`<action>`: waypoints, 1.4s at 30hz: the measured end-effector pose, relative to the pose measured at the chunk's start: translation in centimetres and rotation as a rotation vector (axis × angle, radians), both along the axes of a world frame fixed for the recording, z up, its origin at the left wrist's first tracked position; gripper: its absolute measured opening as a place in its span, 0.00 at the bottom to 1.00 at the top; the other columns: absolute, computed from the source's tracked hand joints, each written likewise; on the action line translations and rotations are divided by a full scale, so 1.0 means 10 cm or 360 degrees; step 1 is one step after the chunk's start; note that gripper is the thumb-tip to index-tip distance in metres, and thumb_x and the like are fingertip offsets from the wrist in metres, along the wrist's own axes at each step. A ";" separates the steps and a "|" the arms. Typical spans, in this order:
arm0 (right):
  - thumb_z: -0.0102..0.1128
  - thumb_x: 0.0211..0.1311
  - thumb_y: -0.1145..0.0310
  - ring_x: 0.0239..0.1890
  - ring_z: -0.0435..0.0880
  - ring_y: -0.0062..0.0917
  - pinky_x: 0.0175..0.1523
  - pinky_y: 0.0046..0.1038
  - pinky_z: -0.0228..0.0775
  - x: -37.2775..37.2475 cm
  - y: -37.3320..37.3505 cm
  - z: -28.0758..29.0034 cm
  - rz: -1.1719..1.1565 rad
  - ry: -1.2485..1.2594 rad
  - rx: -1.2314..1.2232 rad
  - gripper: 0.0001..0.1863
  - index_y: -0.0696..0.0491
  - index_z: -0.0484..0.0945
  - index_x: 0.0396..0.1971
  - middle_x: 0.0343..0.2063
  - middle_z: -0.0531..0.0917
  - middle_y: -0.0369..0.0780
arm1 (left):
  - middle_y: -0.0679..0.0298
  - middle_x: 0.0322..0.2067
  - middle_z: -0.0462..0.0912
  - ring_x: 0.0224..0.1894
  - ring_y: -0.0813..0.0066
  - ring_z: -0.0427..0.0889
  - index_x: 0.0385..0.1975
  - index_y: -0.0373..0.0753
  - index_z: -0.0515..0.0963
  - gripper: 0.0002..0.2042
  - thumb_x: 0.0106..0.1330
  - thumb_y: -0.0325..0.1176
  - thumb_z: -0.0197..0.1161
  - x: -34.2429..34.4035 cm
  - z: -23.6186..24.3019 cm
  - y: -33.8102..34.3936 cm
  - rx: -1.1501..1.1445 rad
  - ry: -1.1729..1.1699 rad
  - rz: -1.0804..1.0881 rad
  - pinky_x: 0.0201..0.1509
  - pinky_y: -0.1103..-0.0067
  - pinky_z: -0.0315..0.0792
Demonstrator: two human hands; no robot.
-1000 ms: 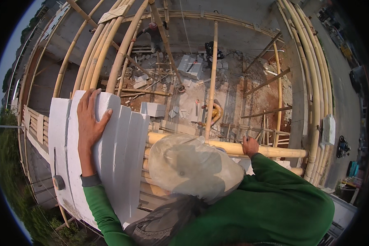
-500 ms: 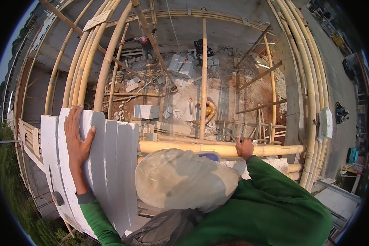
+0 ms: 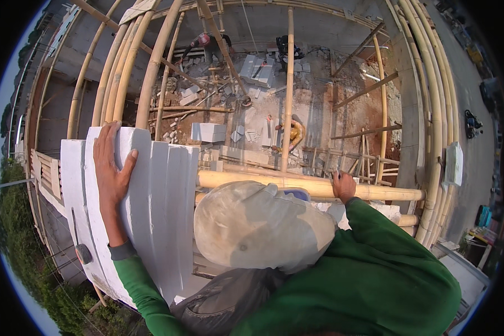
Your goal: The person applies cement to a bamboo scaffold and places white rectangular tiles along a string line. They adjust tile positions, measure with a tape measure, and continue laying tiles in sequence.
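My left hand [image 3: 113, 168] lies on the top of a white lightweight block [image 3: 133, 185], its fingers stretched toward the far end and the thumb spread apart. Several such blocks stand on edge side by side under and around it. A flat-headed tool [image 3: 83, 253] with a thin handle rests against the leftmost block. On the right, my right hand [image 3: 344, 186] is closed over a thick horizontal bamboo pole [image 3: 383, 192]; its fingertips are partly hidden. My bent knee in dusty beige cloth [image 3: 252, 224] is between the two hands.
Upright bamboo poles [image 3: 289, 95] frame a deep drop to a rubble-strewn floor [image 3: 257, 123]. Two people work down there, one in a red helmet [image 3: 203, 39]. A stack of white blocks [image 3: 208, 133] sits below. Past the right-hand poles runs a road with a motorcycle [image 3: 473, 123].
The view has shifted, so the scene sits slightly higher and farther right. Both my hands keep their places, left on the blocks and right on the pole.
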State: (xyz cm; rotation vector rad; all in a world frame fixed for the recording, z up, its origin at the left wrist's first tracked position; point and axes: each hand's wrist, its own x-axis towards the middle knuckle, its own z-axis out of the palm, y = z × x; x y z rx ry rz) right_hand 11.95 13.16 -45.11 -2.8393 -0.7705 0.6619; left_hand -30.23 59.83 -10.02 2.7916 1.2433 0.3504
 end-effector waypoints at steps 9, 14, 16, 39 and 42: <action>0.49 0.76 0.46 0.40 0.87 0.58 0.50 0.54 0.76 0.01 -0.04 -0.09 -0.0011 -0.0023 0.0037 0.28 0.56 0.88 0.39 0.34 0.87 0.58 | 0.53 0.73 0.69 0.78 0.51 0.62 0.73 0.43 0.69 0.34 0.69 0.49 0.65 -0.03 -0.03 0.03 -0.0008 0.0007 -0.0036 0.82 0.57 0.52; 0.49 0.76 0.45 0.41 0.87 0.58 0.50 0.54 0.76 0.01 -0.04 -0.12 -0.0035 -0.0043 0.0040 0.30 0.58 0.87 0.38 0.34 0.86 0.60 | 0.52 0.73 0.68 0.78 0.50 0.62 0.74 0.43 0.68 0.34 0.70 0.50 0.64 -0.03 -0.04 0.05 -0.0019 0.0023 -0.0035 0.82 0.56 0.52; 0.49 0.75 0.45 0.40 0.87 0.58 0.50 0.53 0.77 0.00 -0.03 -0.11 -0.0049 -0.0048 0.0015 0.30 0.58 0.87 0.38 0.34 0.87 0.60 | 0.51 0.73 0.68 0.78 0.50 0.61 0.74 0.43 0.68 0.34 0.70 0.51 0.63 -0.04 -0.05 0.06 -0.0017 0.0049 -0.0026 0.82 0.55 0.52; 0.53 0.72 0.50 0.39 0.87 0.55 0.47 0.53 0.77 -0.03 -0.04 -0.07 -0.0015 -0.0057 0.0155 0.24 0.57 0.87 0.35 0.32 0.87 0.57 | 0.53 0.73 0.68 0.80 0.53 0.57 0.73 0.42 0.68 0.38 0.64 0.50 0.65 0.00 0.05 -0.04 -0.0090 0.0034 0.0076 0.86 0.53 0.41; 0.53 0.72 0.51 0.37 0.87 0.55 0.46 0.54 0.77 -0.03 -0.05 -0.05 0.0034 -0.0082 0.0141 0.23 0.56 0.86 0.33 0.31 0.87 0.57 | 0.52 0.74 0.68 0.80 0.53 0.58 0.74 0.42 0.68 0.38 0.63 0.51 0.64 0.00 0.03 -0.02 -0.0075 0.0062 0.0035 0.86 0.53 0.42</action>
